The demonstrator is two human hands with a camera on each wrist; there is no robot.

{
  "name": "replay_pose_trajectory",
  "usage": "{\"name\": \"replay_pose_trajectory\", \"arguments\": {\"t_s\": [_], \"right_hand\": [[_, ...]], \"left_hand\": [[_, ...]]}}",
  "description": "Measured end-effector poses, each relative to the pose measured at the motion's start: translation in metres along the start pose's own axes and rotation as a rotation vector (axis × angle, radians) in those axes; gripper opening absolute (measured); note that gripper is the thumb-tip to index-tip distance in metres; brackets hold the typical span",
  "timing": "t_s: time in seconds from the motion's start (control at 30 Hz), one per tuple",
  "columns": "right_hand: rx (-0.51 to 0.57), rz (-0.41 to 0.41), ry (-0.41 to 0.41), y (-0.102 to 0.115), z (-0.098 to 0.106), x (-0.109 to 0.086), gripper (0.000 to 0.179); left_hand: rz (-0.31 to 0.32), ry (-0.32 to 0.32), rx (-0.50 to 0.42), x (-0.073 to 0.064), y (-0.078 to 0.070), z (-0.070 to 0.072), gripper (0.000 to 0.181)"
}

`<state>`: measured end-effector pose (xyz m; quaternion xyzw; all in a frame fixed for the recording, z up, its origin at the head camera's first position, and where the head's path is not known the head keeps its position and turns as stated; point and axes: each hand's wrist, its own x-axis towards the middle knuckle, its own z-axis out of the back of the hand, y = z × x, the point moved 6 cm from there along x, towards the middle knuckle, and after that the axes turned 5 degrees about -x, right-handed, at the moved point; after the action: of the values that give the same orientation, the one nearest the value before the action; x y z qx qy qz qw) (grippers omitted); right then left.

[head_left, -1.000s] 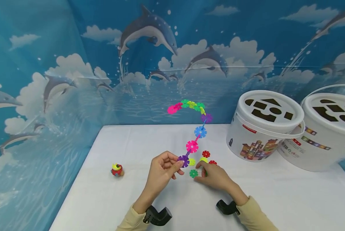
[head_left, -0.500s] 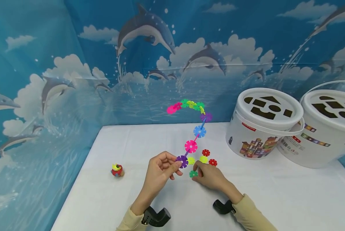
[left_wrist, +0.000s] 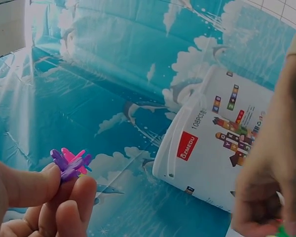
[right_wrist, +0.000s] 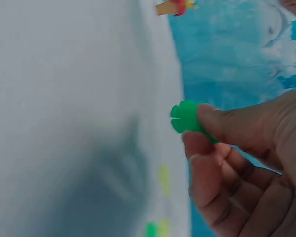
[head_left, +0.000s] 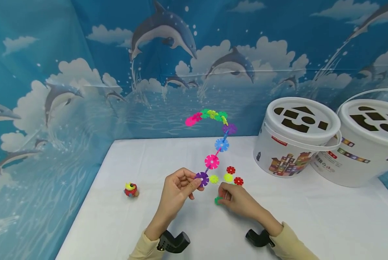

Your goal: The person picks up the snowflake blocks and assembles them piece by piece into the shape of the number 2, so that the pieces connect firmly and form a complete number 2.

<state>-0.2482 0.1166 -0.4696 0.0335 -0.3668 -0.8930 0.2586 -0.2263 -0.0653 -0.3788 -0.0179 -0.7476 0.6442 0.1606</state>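
My left hand (head_left: 175, 193) pinches a purple notched snowflake disc (head_left: 201, 179) between thumb and fingers. That disc is the near end of a curved chain of linked discs, running through a pink disc (head_left: 212, 161) and a blue disc (head_left: 222, 144) up to a pink end (head_left: 190, 121). A green snowflake disc (right_wrist: 185, 117) is held in my right hand (head_left: 240, 202) by thumb and forefinger, its notched edge sticking out. Just beyond the right hand, loose discs lie on the white table (head_left: 168, 155): two yellow-green (head_left: 214, 179) and two red (head_left: 231, 170).
Two white lidded buckets (head_left: 278, 159) with shape cutouts in their lids stand at the back right. A small red and yellow toy figure (head_left: 131, 190) sits at the left. A blue dolphin-print curtain (head_left: 164, 101) hangs behind the table.
My right fingers have closed on the green disc, which was lying flat and is now tilted in their grip. The left hand has shifted slightly left with the chain.
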Motion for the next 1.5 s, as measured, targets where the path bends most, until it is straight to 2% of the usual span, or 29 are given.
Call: {"name": "replay_pose_trajectory", "arguments": {"t_s": [0.07,0.2,0.3,0.4,0.5,0.63,0.73,0.87,1.07,1.13,1.33,1.5], "right_hand": [[0.088,0.018,-0.047,0.013,0.014,-0.002,0.023],[0.337,0.062,-0.205,0.043,0.048,-0.01,0.031],[0.503,0.108,-0.313,0.061,0.069,-0.015,0.025],[0.621,0.15,-0.35,0.074,0.076,-0.016,0.019],[0.671,0.204,-0.335,0.083,0.076,-0.014,0.018],[0.704,0.268,-0.327,0.09,0.074,-0.014,0.018],[0.724,0.251,-0.31,0.089,0.073,-0.016,0.017],[0.693,0.234,-0.295,0.09,0.072,-0.019,0.017],[0.713,0.32,-0.318,0.094,0.076,-0.022,0.021],[0.72,0.313,-0.311,0.093,0.076,-0.022,0.021],[0.593,0.223,-0.333,0.091,0.077,-0.023,0.022],[0.518,0.278,-0.359,0.094,0.079,-0.024,0.022]], "left_hand": [[0.003,-0.006,0.0,-0.001,-0.001,0.001,0.016],[0.002,0.003,0.003,-0.001,-0.002,0.001,0.017],[0.002,0.011,0.004,0.0,-0.002,0.001,0.017],[0.016,0.006,-0.003,0.0,-0.001,0.001,0.016],[0.037,-0.005,-0.033,-0.002,0.0,0.002,0.015],[0.045,0.005,-0.065,-0.003,-0.001,0.001,0.017],[0.045,0.022,-0.076,-0.004,-0.001,-0.002,0.018],[0.041,0.035,-0.084,-0.005,-0.002,-0.004,0.017],[0.045,0.051,-0.088,-0.005,-0.003,-0.009,0.018],[0.051,0.048,-0.091,-0.006,-0.002,-0.009,0.017],[0.024,0.061,-0.096,-0.006,-0.004,-0.01,0.017],[0.008,0.075,-0.095,-0.006,-0.006,-0.011,0.016]]}}
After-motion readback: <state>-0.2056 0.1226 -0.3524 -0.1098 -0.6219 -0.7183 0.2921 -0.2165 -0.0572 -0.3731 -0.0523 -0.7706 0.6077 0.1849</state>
